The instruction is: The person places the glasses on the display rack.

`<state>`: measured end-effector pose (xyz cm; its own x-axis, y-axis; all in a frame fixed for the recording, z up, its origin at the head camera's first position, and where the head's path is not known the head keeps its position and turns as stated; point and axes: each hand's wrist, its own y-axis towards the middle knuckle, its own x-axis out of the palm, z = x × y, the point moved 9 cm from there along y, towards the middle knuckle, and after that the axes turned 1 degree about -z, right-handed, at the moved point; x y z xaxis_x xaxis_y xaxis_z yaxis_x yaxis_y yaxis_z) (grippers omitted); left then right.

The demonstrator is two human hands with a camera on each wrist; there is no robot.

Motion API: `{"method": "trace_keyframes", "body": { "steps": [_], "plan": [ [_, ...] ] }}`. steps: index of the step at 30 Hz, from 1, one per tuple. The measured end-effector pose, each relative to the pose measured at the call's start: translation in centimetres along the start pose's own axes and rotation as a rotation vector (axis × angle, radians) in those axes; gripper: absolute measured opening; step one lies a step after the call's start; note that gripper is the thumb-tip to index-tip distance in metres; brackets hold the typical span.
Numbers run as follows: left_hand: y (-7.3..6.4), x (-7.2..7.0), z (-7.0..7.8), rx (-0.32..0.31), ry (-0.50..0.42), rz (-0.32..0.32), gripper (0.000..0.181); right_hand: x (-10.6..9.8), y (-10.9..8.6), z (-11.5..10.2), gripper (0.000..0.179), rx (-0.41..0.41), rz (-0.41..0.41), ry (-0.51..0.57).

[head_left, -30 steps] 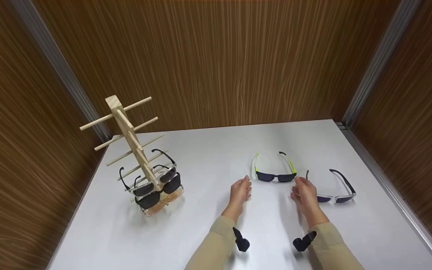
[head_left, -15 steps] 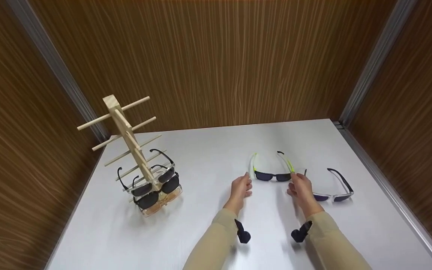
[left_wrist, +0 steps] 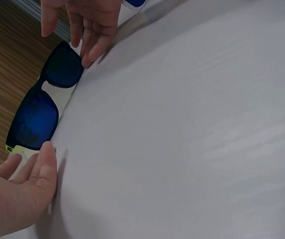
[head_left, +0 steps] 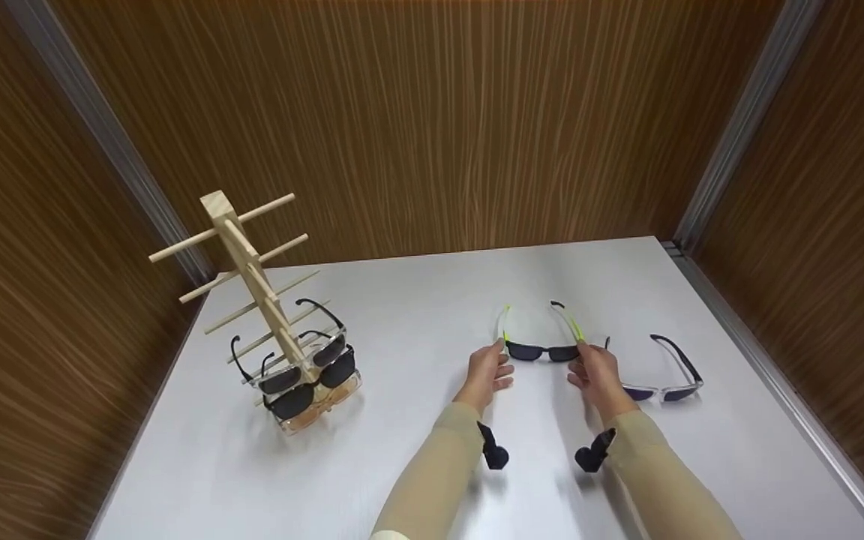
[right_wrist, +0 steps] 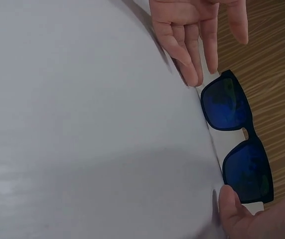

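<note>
Sunglasses with dark lenses and yellow-green temples (head_left: 526,352) lie on the white table, temples unfolded toward the back. My left hand (head_left: 483,375) is at their left end, fingertips close to the hinge corner. At the opposite end is my right hand (head_left: 597,375), its fingertips by the right hinge. Both wrist views show the lenses (left_wrist: 35,119) as blue, with relaxed fingers beside the frame's ends; whether they touch it is hard to tell. Another pair of sunglasses, clear-framed with dark temples (head_left: 679,393), lies right of my right hand, which partly hides it.
A wooden display stand with crossbars (head_left: 252,277) leans on the left of the table, several sunglasses (head_left: 289,403) hanging on its lower bars. Wood-grain panels (head_left: 432,127) close off the back and both sides. The white tabletop (head_left: 402,322) extends between stand and hands.
Both hands have moved slightly forward and inward to the ends of the yellow-green sunglasses. The view has shifted a little; the sunglasses and stand otherwise look unmoved.
</note>
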<state>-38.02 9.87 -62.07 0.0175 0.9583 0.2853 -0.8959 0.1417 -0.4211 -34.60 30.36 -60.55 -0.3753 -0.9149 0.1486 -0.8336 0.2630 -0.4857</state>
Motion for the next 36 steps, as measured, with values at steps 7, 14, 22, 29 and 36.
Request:
{"method": "trace_keyframes", "body": {
  "steps": [7,14,22,29,36],
  "plan": [
    [0.6,0.4,0.2,0.016,0.039,0.036,0.045,-0.2,0.3,0.2,0.032,0.009,0.034,0.029],
    [0.6,0.2,0.6,0.053,0.068,0.093,0.032,-0.2,0.2,0.2,0.027,0.020,0.051,0.030],
    [0.3,0.2,0.5,0.050,0.076,0.089,0.036,-0.5,-0.1,0.4,0.030,-0.030,0.104,0.040],
    [0.2,-0.1,0.4,0.051,0.090,0.104,0.028,-0.4,-0.8,0.4,0.030,-0.050,0.113,0.037],
    [0.0,-0.8,0.5,0.059,0.091,0.113,0.024,0.2,-1.2,0.6,0.030,-0.066,0.080,0.040]
  ]
}}
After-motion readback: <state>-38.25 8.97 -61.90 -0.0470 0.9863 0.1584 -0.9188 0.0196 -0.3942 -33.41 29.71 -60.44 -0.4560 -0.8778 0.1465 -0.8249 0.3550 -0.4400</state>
